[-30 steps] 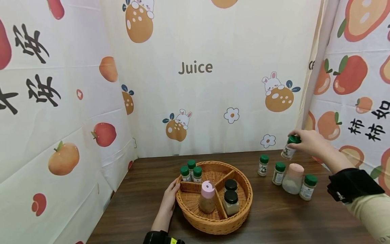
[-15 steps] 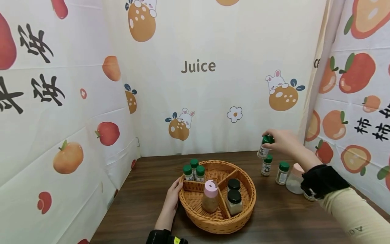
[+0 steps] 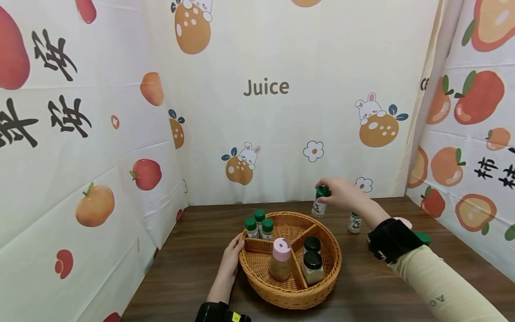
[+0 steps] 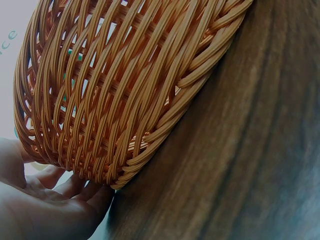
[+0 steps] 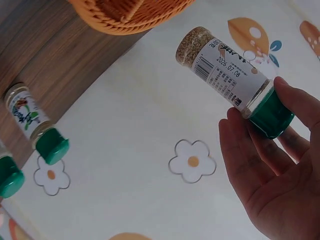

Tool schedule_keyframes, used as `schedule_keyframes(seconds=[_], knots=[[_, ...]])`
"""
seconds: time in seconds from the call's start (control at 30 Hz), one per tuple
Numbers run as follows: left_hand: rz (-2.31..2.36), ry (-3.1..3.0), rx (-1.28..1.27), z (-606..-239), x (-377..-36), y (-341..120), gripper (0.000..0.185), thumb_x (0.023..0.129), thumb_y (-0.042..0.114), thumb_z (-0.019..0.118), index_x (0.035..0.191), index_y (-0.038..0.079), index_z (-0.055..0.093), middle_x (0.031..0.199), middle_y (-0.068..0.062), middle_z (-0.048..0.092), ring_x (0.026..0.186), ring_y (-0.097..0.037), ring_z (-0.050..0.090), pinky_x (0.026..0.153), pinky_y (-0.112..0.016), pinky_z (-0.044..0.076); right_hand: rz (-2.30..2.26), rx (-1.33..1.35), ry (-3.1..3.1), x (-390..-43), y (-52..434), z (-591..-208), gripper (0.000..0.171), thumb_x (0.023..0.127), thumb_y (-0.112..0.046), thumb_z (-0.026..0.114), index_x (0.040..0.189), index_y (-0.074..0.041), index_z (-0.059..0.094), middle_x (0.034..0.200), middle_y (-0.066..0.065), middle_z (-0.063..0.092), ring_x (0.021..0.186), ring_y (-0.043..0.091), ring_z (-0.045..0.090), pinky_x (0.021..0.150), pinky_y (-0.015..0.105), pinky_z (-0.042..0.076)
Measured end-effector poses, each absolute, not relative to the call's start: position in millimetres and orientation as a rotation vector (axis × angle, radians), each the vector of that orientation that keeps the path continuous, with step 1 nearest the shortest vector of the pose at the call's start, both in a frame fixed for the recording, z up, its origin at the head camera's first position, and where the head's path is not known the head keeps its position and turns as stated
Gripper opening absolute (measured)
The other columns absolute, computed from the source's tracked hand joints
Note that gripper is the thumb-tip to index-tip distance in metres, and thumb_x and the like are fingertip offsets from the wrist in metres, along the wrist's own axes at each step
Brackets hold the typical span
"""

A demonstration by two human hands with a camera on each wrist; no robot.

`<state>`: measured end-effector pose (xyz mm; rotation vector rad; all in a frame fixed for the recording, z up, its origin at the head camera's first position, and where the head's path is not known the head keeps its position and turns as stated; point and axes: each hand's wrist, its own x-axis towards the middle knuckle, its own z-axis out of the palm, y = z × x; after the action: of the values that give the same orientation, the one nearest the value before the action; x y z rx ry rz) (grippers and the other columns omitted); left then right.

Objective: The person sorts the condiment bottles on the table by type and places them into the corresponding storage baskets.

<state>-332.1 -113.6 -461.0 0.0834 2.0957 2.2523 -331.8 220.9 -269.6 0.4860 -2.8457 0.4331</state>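
Note:
My right hand [image 3: 342,193] pinches a seasoning bottle [image 5: 225,70] by its green cap. The bottle hangs slightly tilted behind the basket's right rim; the right wrist view shows tan grains and a white printed label. My left hand [image 3: 230,256] grips the left side of a round wicker basket [image 3: 293,300], its fingers against the woven wall [image 4: 115,100]. Dividers split the basket. Several green-capped bottles [image 3: 259,223] stand in its back-left compartment, a pink-capped bottle [image 3: 280,261] in the front one, and two black-capped jars [image 3: 312,267] in the right one.
Right of the basket stands another green-capped bottle [image 3: 354,222]. Beyond it, my right forearm partly hides a pink lid [image 3: 403,222] and a further green cap [image 3: 423,238]. Fruit-printed cloth [image 3: 265,120] encloses the dark wooden table [image 3: 173,286] at the back and sides.
My right hand has carried the green-capped seasoning bottle leftward from the far right, past the standing bottles, towards the basket. The left hand stays on the basket. The head view has shifted slightly.

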Motion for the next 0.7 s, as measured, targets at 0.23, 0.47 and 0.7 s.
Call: schedule_keyframes(seconds=[0.23, 0.47, 0.7], knots=[[2.247, 2.103, 0.084, -458.6, -331.1, -113.0, 0.052, 0.108, 0.022, 0.040, 0.154, -0.002, 0.032, 0.159, -0.030, 0.026, 0.147, -0.048, 0.026, 0.120, -0.057, 0.029, 0.405, 0.605, -2.853, -337.9, 197.9, -268.9, 0.035, 0.089, -0.022, 0.075, 0.119, -0.007, 0.066, 0.102, 0.012, 0.072, 0.087, 0.021, 0.066, 0.074, 0.037, 0.058], [2.244, 2.099, 0.081, -458.4, -329.7, -113.6, 0.052, 0.108, 0.022, 0.041, 0.153, -0.002, 0.033, 0.159, -0.030, 0.027, 0.147, -0.048, 0.027, 0.119, -0.057, 0.030, 0.418, 0.763, -2.890, -340.7, 173.2, -273.2, 0.031, 0.088, -0.022, 0.076, 0.116, -0.011, 0.067, 0.102, 0.007, 0.071, 0.089, 0.019, 0.064, 0.077, 0.034, 0.057], [2.241, 2.099, 0.056, -457.8, -329.6, -113.7, 0.052, 0.107, 0.023, 0.041, 0.153, 0.000, 0.034, 0.159, -0.029, 0.027, 0.147, -0.048, 0.026, 0.119, -0.058, 0.029, 0.407, 0.790, -2.959, -345.8, 150.6, -285.4, 0.032, 0.088, -0.021, 0.077, 0.117, -0.014, 0.068, 0.105, 0.004, 0.070, 0.091, 0.016, 0.065, 0.077, 0.031, 0.058]])
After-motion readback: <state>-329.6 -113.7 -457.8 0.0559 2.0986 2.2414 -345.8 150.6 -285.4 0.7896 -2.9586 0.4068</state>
